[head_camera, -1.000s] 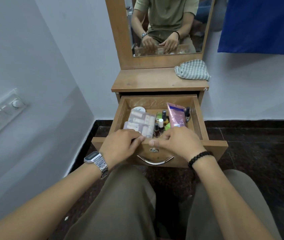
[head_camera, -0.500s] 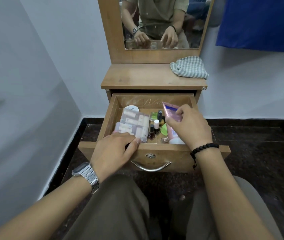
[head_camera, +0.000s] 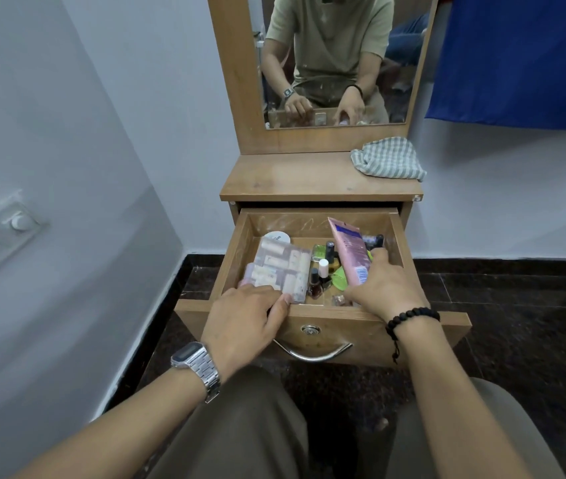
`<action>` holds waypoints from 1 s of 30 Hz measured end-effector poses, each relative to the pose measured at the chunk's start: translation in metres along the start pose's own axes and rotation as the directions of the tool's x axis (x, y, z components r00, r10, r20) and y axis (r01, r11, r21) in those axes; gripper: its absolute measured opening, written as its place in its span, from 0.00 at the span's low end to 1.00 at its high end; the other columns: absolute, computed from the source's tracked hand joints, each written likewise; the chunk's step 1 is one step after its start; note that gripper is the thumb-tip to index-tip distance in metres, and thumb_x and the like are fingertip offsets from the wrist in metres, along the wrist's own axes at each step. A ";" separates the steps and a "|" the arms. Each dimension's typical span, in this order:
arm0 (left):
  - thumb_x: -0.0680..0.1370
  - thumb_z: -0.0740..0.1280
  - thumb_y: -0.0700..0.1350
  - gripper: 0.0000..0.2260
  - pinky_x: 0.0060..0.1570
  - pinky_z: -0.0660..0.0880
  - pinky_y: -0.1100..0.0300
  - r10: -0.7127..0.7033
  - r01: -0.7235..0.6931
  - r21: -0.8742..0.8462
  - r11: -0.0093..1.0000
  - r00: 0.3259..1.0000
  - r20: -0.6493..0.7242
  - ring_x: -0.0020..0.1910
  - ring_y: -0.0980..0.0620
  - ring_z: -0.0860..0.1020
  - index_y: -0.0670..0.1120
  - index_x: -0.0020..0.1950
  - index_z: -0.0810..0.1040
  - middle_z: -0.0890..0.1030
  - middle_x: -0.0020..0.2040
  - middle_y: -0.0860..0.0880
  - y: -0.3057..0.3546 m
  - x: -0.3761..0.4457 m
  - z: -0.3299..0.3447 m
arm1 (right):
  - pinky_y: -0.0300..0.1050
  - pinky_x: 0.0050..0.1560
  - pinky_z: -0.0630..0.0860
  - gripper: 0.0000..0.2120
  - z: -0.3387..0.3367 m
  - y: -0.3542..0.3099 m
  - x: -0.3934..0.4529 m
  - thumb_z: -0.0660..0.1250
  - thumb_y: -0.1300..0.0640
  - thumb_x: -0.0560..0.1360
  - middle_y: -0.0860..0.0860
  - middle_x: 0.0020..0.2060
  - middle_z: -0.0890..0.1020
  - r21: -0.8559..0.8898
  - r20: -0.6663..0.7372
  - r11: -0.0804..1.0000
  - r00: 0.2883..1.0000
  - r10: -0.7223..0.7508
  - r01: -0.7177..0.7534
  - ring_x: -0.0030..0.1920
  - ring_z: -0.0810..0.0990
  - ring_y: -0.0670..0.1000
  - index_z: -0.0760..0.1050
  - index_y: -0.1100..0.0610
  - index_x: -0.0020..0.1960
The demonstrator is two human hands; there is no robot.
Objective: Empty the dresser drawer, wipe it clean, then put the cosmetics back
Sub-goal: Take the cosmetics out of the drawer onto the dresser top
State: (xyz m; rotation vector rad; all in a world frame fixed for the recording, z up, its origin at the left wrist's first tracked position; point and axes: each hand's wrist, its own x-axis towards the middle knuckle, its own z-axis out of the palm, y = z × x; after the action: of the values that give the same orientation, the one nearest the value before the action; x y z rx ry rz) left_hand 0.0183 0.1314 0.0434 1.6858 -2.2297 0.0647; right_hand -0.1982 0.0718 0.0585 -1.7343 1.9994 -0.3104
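Right hand grips my pink tube inside the open drawer; its lower end is hidden behind my fingers. Long axis runs front to back, crimped end toward the rear wall. Left hand rests with relaxed fingers on the clear case, covering its near edge

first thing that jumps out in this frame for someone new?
The open wooden dresser drawer at centre, crowded with cosmetics, draws the eye. The right hand grips a pink plastic tube tilted up at the drawer's right side, while the left hand rests at the near edge against a clear plastic organiser box. A green-and-white checked cloth lies crumpled on the dresser top, below the mirror's right corner.
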 end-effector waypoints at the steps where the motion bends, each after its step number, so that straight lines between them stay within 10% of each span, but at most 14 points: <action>1: 0.80 0.46 0.59 0.20 0.40 0.72 0.54 -0.001 0.001 -0.007 1.000 1.000 0.004 0.39 0.53 0.75 0.54 0.35 0.68 0.75 0.34 0.56 0.000 0.001 0.000 | 0.53 0.48 0.80 0.35 -0.001 0.000 -0.001 0.70 0.44 0.68 0.55 0.50 0.77 0.010 -0.021 1.000 1.000 -0.010 0.010 0.46 0.80 0.57 0.57 0.55 0.67; 13: 0.79 0.45 0.60 0.22 0.36 0.65 0.56 -0.028 0.029 -0.008 1.000 0.994 0.108 0.40 0.53 0.75 0.51 0.35 0.71 0.74 0.34 0.55 0.002 0.004 -0.009 | 0.44 0.45 0.75 0.32 -0.015 -0.004 -0.011 0.73 0.53 0.68 0.40 0.44 0.68 0.418 -0.209 0.879 0.966 -0.155 0.231 0.43 0.72 0.43 0.63 0.54 0.67; 18: 0.80 0.57 0.55 0.15 0.49 0.75 0.53 -0.092 0.145 -0.206 0.968 0.965 0.244 0.47 0.53 0.77 0.50 0.53 0.81 0.82 0.49 0.52 -0.008 0.026 -0.019 | 0.34 0.35 0.67 0.28 -0.014 -0.007 -0.014 0.72 0.53 0.68 0.40 0.43 0.68 0.450 -0.220 0.861 0.964 -0.150 0.237 0.41 0.70 0.39 0.66 0.55 0.63; 30: 0.73 0.72 0.50 0.30 0.59 0.69 0.57 -0.401 0.406 0.086 0.910 0.808 0.432 0.63 0.45 0.72 0.44 0.70 0.64 0.68 0.67 0.43 -0.023 0.082 0.006 | 0.41 0.38 0.71 0.32 -0.006 -0.004 -0.013 0.72 0.46 0.67 0.48 0.52 0.76 0.389 -0.205 0.894 0.967 -0.152 0.223 0.47 0.77 0.48 0.63 0.52 0.66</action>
State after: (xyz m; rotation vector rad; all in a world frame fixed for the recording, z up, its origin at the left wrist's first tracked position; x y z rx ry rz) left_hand 0.0194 0.0472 0.0583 2.3200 -2.0813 -0.4838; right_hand -0.1966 0.0830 0.0678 -1.6677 1.7140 -0.9036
